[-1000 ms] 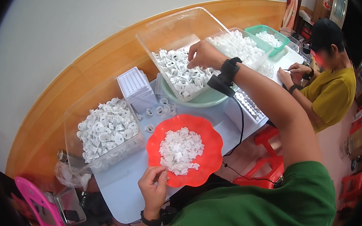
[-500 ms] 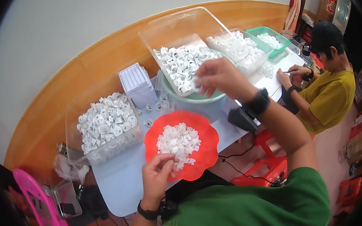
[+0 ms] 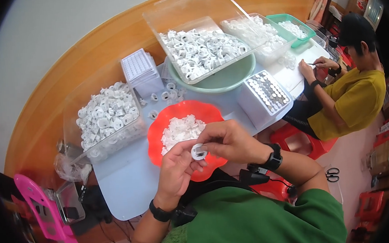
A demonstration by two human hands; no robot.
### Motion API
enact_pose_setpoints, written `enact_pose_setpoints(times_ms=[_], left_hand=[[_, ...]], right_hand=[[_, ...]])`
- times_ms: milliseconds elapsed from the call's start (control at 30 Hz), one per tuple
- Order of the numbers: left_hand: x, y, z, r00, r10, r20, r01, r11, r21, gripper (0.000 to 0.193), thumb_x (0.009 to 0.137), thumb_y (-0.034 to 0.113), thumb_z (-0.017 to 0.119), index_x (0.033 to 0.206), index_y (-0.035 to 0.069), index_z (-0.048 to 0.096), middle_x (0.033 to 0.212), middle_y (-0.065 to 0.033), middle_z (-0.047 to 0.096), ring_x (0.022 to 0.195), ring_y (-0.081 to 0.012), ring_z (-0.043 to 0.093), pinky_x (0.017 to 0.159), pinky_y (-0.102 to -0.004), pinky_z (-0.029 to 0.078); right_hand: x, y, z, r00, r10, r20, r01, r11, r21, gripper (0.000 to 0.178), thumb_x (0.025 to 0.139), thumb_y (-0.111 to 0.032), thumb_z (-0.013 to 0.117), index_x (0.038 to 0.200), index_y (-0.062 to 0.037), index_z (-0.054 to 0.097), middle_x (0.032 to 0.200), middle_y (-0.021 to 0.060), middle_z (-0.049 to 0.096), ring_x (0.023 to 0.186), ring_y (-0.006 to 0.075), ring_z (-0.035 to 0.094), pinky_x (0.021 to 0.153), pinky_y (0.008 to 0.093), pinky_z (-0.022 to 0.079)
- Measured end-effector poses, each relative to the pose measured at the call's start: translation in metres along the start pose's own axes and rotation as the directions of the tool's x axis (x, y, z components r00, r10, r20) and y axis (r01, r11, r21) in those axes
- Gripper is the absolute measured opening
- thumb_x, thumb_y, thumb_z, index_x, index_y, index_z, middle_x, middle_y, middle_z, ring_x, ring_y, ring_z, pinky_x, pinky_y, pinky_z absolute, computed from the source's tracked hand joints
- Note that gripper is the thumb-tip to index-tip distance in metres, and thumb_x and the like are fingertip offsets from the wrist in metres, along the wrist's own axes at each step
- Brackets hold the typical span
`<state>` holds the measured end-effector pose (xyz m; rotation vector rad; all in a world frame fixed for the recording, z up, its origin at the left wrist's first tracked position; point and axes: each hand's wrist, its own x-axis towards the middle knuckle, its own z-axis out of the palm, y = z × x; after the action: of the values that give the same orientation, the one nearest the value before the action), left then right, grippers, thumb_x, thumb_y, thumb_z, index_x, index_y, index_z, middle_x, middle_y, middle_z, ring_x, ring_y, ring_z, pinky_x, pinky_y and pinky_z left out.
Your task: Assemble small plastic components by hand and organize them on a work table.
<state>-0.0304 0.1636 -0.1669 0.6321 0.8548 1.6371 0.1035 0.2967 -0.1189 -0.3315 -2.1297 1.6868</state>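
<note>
Both hands meet over the near rim of the red plate (image 3: 157, 138), just in front of the person's chest. The left hand (image 3: 176, 171) comes up from below with its fingers curled, thumb and forefinger pinching a small white ring-shaped part (image 3: 199, 152) from the left side. The right hand (image 3: 229, 140) closes on the same part from the right and above, fingertips pressed to its edge. The part sits between the two sets of fingertips, its round face turned up toward the camera, held clear above the plate. Each wrist carries a black band.

Directly beyond the hands, a heap of small white pieces (image 3: 180, 129) lies in the middle of the red plate. The plate rests on a pale blue table (image 3: 126, 181).

Left of the plate stands a clear tub (image 3: 105, 121) filled with white ring parts. Behind it stands a small white block-shaped tray (image 3: 141, 73), with a few loose ring parts (image 3: 165, 96) lying on the table beside it. Further back, a large clear bin (image 3: 197, 34) of white parts rests tilted on a green basin (image 3: 227, 77). Right of the plate is a white box (image 3: 265, 95) whose top holds rows of small round metallic pieces.

At the far right a second person in a yellow shirt (image 3: 352, 100) sits at the table end, hands at work on the table surface.
</note>
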Motion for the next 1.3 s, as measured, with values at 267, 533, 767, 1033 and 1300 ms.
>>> enact_pose_setpoints(times_ms=[267, 533, 767, 1033, 1300], left_hand=[[0.002, -0.010, -0.003, 0.991, 0.122, -0.053, -0.115, 0.987, 0.111, 0.030, 0.087, 0.005, 0.061, 0.115, -0.004, 0.056, 0.096, -0.0080, 0.063, 0.070, -0.0102, 0.057, 0.061, -0.0209, 0.047], [0.009, -0.015, 0.009, 0.988, 0.148, -0.046, -0.136, 0.972, 0.191, 0.029, 0.088, 0.013, 0.063, 0.111, -0.004, 0.057, 0.094, -0.0086, 0.064, 0.074, -0.0147, 0.060, 0.066, -0.0246, 0.049], [0.008, -0.012, 0.000, 0.996, 0.057, -0.065, -0.050, 0.993, 0.104, 0.031, 0.090, 0.011, 0.058, 0.116, -0.006, 0.053, 0.099, -0.0175, 0.064, 0.077, -0.0187, 0.063, 0.068, -0.0269, 0.051], [0.013, -0.015, 0.007, 0.997, -0.001, -0.071, 0.006, 0.997, 0.077, 0.032, 0.089, 0.009, 0.059, 0.117, -0.007, 0.054, 0.098, -0.0161, 0.066, 0.078, -0.0187, 0.064, 0.068, -0.0269, 0.051], [0.011, -0.011, 0.006, 0.998, -0.014, -0.068, 0.021, 0.995, 0.094, 0.030, 0.091, 0.009, 0.057, 0.116, -0.007, 0.054, 0.099, -0.0162, 0.065, 0.078, -0.0180, 0.063, 0.068, -0.0266, 0.051]], right_hand=[[-0.016, 0.027, 0.014, 0.966, 0.253, -0.050, -0.175, 0.783, 0.596, 0.008, 0.086, -0.005, 0.064, 0.088, 0.0009, 0.060, 0.078, 0.0060, 0.065, 0.063, 0.0107, 0.064, 0.053, 0.0215, 0.052], [-0.034, 0.033, 0.009, 0.949, 0.304, -0.087, -0.212, 0.816, 0.538, 0.009, 0.087, -0.006, 0.064, 0.090, 0.0018, 0.060, 0.077, 0.0058, 0.064, 0.062, 0.0096, 0.062, 0.051, 0.0211, 0.050], [-0.068, 0.031, -0.053, 0.787, -0.337, -0.516, -0.005, 0.833, -0.553, 0.009, 0.076, -0.002, 0.065, 0.083, -0.0014, 0.060, 0.072, 0.0124, 0.057, 0.060, 0.0271, 0.059, 0.054, 0.0333, 0.046], [-0.077, 0.041, -0.106, 0.702, -0.384, -0.599, -0.295, 0.609, -0.736, 0.007, 0.075, -0.008, 0.066, 0.081, -0.0046, 0.063, 0.076, 0.0119, 0.059, 0.065, 0.0328, 0.060, 0.057, 0.0400, 0.047], [-0.068, 0.043, -0.105, 0.760, -0.253, -0.599, -0.431, 0.494, -0.755, 0.010, 0.077, -0.013, 0.063, 0.072, -0.0048, 0.062, 0.075, 0.0124, 0.060, 0.066, 0.0331, 0.060, 0.059, 0.0411, 0.048]])
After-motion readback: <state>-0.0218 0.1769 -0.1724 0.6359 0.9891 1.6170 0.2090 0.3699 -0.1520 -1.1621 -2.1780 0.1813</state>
